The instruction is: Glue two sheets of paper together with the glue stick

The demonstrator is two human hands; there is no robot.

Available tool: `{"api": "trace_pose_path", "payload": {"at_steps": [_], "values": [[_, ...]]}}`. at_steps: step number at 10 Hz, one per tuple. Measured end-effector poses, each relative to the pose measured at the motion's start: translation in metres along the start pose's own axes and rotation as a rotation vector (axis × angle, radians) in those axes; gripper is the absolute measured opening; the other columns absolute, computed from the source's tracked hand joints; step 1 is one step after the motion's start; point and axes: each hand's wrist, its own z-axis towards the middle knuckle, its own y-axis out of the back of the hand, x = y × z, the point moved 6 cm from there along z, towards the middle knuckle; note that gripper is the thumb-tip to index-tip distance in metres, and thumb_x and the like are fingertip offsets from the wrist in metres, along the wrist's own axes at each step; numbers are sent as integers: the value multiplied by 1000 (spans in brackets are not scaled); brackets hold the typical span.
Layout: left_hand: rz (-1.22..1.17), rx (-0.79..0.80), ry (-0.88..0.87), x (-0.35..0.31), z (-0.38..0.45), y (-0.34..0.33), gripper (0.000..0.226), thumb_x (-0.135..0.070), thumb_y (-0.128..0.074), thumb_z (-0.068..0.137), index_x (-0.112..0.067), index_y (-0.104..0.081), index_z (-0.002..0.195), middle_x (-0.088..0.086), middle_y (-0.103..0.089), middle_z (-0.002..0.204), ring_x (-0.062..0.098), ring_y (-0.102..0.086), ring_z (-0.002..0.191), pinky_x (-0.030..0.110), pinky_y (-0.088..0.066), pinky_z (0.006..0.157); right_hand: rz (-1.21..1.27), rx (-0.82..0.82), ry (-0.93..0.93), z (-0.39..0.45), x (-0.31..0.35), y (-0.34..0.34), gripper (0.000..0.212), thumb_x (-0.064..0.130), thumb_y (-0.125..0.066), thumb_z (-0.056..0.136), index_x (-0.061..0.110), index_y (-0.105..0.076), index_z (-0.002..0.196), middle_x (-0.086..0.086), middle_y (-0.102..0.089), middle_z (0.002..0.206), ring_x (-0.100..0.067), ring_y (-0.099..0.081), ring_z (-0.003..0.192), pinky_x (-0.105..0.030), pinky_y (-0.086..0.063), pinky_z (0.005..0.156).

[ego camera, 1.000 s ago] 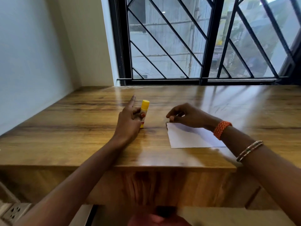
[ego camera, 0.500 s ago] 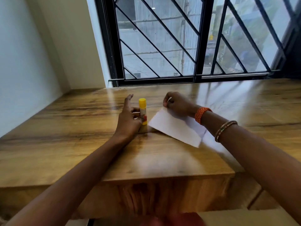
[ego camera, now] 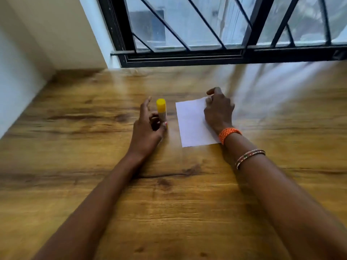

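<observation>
Wooden table (ego camera: 169, 203) under barred window (ego camera: 187, 34). Glue stick (ego camera: 161, 111) upright, capped, just left of paper (ego camera: 189, 122). Left hand (ego camera: 148, 126) fingers curled loosely about stick's base; right hand (ego camera: 218, 109) pinches paper's far corner. Risks: stick tips; sheets slide apart.

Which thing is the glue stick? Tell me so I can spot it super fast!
Find the wooden table below the black barred window. Two hands rest near its middle, and the glue stick stands upright by the left hand, left of the white paper. It is the only small tube with a bright yellow cap.
</observation>
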Motion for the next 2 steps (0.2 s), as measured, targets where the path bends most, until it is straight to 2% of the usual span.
{"api": "trace_pose_path", "payload": {"at_steps": [1,2], "values": [[23,-16,81,-7,-2,4,79,-8,-68,79,-22,-25,143,-2,-66,102,12,-62,97,13,-43,83,42,82,-14,-3,6,12,33,2,-45,91,8,-46,123,-15,-66,101,-37,-58,100,-41,-37,89],[-9,19,164,-8,-7,6,83,-5,-67,78,-20,-21,145,0,-64,111,15,-61,105,15,-42,86,36,143,-19,-9,4,18,41,2,-48,89,5,-40,128,-18,-62,109,-39,-56,103,-46,-40,91]]}}
